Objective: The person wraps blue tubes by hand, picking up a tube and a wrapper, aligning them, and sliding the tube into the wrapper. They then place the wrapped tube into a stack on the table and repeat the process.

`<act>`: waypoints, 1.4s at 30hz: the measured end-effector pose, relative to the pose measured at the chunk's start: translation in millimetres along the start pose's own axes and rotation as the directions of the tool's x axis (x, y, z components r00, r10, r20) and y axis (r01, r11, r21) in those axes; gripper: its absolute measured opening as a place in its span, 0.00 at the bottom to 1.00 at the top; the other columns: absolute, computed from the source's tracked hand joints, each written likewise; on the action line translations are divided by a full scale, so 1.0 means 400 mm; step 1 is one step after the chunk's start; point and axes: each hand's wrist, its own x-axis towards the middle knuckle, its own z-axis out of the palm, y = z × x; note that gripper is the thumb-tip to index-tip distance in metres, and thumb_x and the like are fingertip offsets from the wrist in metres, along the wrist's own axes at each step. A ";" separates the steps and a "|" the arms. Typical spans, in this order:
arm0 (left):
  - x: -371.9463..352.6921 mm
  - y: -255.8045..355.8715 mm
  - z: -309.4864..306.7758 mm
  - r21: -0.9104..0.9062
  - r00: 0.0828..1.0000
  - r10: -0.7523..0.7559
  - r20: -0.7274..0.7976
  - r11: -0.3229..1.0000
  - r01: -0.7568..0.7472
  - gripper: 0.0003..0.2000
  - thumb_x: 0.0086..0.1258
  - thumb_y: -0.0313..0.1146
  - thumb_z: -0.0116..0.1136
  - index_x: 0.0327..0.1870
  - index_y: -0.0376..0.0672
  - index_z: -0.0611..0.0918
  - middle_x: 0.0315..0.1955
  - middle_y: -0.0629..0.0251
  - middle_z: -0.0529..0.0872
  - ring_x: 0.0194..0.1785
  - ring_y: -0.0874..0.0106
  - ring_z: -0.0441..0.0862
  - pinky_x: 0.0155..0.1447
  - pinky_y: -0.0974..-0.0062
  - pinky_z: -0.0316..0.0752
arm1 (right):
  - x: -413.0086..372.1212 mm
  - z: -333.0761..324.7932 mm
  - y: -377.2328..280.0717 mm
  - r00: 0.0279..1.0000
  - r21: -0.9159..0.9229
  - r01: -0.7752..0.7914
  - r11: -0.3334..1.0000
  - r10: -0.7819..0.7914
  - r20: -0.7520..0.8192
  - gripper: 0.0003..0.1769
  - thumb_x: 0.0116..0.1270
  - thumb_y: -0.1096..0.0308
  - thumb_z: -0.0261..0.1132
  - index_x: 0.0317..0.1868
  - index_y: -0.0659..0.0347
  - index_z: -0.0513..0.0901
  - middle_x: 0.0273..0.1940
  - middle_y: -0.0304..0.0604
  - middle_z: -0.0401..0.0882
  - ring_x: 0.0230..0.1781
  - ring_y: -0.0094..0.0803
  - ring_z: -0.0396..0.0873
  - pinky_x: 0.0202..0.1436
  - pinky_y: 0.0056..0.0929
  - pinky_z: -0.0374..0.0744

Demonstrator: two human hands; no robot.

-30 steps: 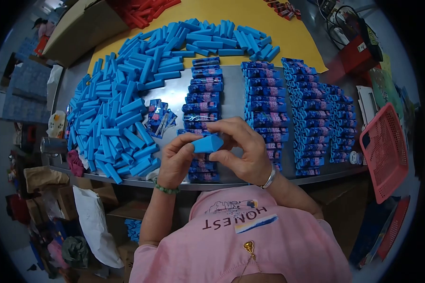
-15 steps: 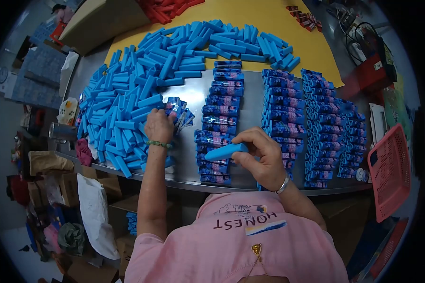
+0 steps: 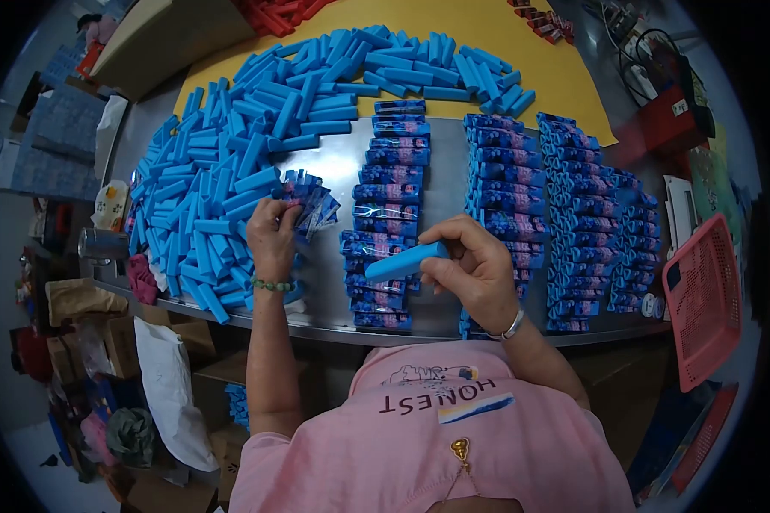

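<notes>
My right hand (image 3: 476, 272) holds a blue block (image 3: 406, 262) by its right end, between thumb and fingers, above a column of wrapped pieces (image 3: 389, 195). With thumb and fingers pressed together, my left hand (image 3: 271, 244) is at the lower left edge of a small fan of printed wrappers (image 3: 315, 205). What its fingertips pinch is too small to make out. Just left of that hand lies a large heap of bare blue blocks (image 3: 205, 192), which curves round to the back.
More columns of wrapped pieces (image 3: 509, 179) lie to the right, near a pink basket (image 3: 701, 299). A yellow sheet (image 3: 565, 85) covers the back of the metal table. Red pieces (image 3: 269, 15) and a cardboard box (image 3: 167, 43) are at the far left. A metal can (image 3: 103, 244) stands left.
The view has shifted slightly, moving the table's contents left. My left fingers have drawn together into a pinch beside the wrappers. My right hand still holds the blue block, now tilted a little more.
</notes>
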 end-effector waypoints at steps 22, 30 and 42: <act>-0.029 0.167 -0.070 -0.444 0.950 0.179 0.256 0.894 -0.049 0.01 0.61 0.19 0.57 0.30 0.32 0.80 0.28 0.66 0.77 0.30 0.77 0.74 0.32 0.81 0.69 | 0.014 -0.036 -0.029 0.981 0.328 -0.077 0.942 0.130 -0.141 0.11 0.65 0.74 0.58 0.46 0.68 0.75 0.32 0.44 0.79 0.26 0.26 0.82 0.23 0.18 0.80; -0.054 0.257 -0.063 -0.430 0.829 0.369 0.421 0.885 -0.176 0.03 0.58 0.21 0.61 0.33 0.34 0.82 0.27 0.65 0.77 0.30 0.75 0.75 0.31 0.80 0.70 | 0.015 -0.057 -0.022 0.976 0.330 -0.071 0.941 0.133 -0.171 0.11 0.63 0.72 0.62 0.45 0.67 0.76 0.32 0.47 0.81 0.26 0.28 0.83 0.24 0.18 0.81; -0.099 0.280 -0.020 -0.682 0.889 0.195 0.414 0.714 0.160 0.12 0.56 0.24 0.64 0.43 0.36 0.83 0.37 0.63 0.81 0.40 0.75 0.77 0.42 0.81 0.72 | 0.005 0.006 0.005 0.997 0.168 -0.009 0.986 0.022 -0.072 0.11 0.64 0.73 0.61 0.46 0.67 0.76 0.36 0.47 0.81 0.29 0.29 0.84 0.26 0.17 0.81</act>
